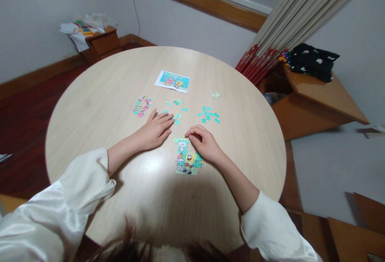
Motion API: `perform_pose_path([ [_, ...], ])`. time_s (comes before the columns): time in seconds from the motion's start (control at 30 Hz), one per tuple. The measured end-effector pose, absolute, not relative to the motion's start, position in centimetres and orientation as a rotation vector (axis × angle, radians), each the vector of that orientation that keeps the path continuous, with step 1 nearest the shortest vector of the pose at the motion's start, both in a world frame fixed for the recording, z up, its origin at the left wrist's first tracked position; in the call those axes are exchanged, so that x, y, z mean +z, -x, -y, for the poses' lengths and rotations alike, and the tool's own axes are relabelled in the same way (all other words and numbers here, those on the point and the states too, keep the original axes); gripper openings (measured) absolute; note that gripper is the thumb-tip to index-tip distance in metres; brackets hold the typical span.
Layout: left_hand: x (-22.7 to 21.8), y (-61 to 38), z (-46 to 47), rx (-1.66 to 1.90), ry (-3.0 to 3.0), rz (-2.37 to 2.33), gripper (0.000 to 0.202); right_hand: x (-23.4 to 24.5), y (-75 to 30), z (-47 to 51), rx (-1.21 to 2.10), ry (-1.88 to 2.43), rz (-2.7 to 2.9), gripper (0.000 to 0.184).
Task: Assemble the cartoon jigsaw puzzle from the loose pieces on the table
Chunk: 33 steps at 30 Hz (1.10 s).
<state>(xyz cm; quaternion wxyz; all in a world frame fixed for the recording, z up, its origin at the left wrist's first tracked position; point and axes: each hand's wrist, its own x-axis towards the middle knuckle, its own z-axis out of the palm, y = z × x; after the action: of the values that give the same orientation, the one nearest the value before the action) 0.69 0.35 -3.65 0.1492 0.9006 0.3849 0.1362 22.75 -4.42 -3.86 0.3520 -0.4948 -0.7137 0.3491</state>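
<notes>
A partly joined jigsaw puzzle (188, 157) with a yellow square cartoon figure and a pale tall one lies near the middle of the table. My right hand (205, 143) is at its upper right edge, thumb and fingertips curled close together; whether a piece is between them is too small to tell. My left hand (157, 130) lies flat, fingers stretched, its fingertips beside loose turquoise pieces (177, 121). Just beyond are a few more turquoise pieces (178, 102). To the right lies a cluster of turquoise pieces (208, 114); left, a group of pink and multicoloured pieces (142, 106).
A printed reference picture (173, 81) lies farther back on the round wooden table (99, 89). Several pale pieces (215, 94) sit at the right rear. Beyond the table's right edge stands a wooden cabinet (319, 97) with black cloth (313, 61) on it. A curtain (288, 25) hangs behind.
</notes>
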Motion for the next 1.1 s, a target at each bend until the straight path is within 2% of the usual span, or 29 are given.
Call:
perform_pose_path([
  [0.33,-4.0,-0.5,-1.1,0.582,-2.606,-1.072,0.018,-3.8,-22.7,4.5,0.909,1.282,1.839,0.018],
  [1.1,-3.4,-1.1,-0.7,0.564,-2.374,-1.234,0.010,-3.8,-22.7,4.5,0.895,1.273,1.850,0.017],
])
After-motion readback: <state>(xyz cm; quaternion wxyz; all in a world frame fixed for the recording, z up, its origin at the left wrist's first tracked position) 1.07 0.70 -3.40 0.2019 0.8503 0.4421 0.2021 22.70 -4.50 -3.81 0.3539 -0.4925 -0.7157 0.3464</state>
